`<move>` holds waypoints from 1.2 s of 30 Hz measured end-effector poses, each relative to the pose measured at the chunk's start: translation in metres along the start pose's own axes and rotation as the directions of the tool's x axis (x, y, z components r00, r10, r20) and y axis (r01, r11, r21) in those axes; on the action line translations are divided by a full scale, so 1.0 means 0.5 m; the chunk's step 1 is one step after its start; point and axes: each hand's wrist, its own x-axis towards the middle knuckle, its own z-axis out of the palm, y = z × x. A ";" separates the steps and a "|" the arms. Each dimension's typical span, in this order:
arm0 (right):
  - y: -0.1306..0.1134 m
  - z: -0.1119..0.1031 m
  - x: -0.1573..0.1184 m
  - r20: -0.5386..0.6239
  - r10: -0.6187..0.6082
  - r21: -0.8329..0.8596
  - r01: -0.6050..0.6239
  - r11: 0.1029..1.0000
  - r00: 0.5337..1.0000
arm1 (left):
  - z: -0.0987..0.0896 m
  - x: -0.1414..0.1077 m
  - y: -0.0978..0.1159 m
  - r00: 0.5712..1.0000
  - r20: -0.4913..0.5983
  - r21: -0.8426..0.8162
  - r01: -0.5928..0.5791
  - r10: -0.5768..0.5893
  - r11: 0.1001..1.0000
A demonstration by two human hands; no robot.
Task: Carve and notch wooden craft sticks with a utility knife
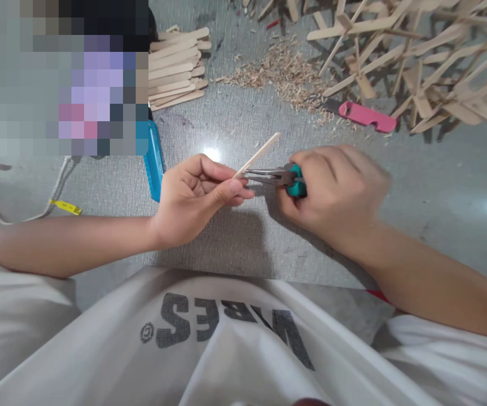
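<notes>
My left hand (196, 197) pinches a thin wooden stick (260, 152) between thumb and fingers near its lower end, and the stick slants up to the right. My right hand (332, 186) is wrapped round the teal handles of the pliers (285, 177). The long jaws point left and reach the lower part of the stick, beside my left fingertips. Whether the jaws are clamped on the stick cannot be made out. Both hands are above the grey table (218, 242).
Loose flat sticks (179, 67) lie stacked at the back left, beside a blue object (154, 160). Wood shavings (285, 73), a pink-handled cutter (368, 115) and a pile of joined sticks (421, 67) are at the back right. A white cable (59, 180) runs at left.
</notes>
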 end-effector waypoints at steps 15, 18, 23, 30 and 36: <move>-0.008 0.000 -0.011 0.119 0.044 0.005 -0.044 0.999 0.992 | 0.008 -0.006 0.001 0.999 -0.036 0.091 0.009 -0.006 0.996; -0.003 -0.002 -0.010 0.109 0.030 0.007 -0.031 0.999 0.994 | 0.011 -0.006 0.012 0.998 -0.054 0.118 0.019 -0.013 0.993; 0.085 0.014 -0.007 0.040 0.215 -0.027 -0.214 0.976 0.976 | 0.007 -0.010 0.033 1.000 -0.003 0.116 0.019 -0.019 0.993; 0.089 0.044 0.000 0.051 0.317 0.119 -0.321 0.940 0.947 | 0.001 0.014 0.027 0.995 -0.099 0.115 0.014 -0.002 0.993; 0.027 0.033 0.000 0.079 0.190 0.249 -0.204 0.947 0.979 | 0.005 0.013 0.021 0.996 -0.085 0.114 0.024 -0.014 0.993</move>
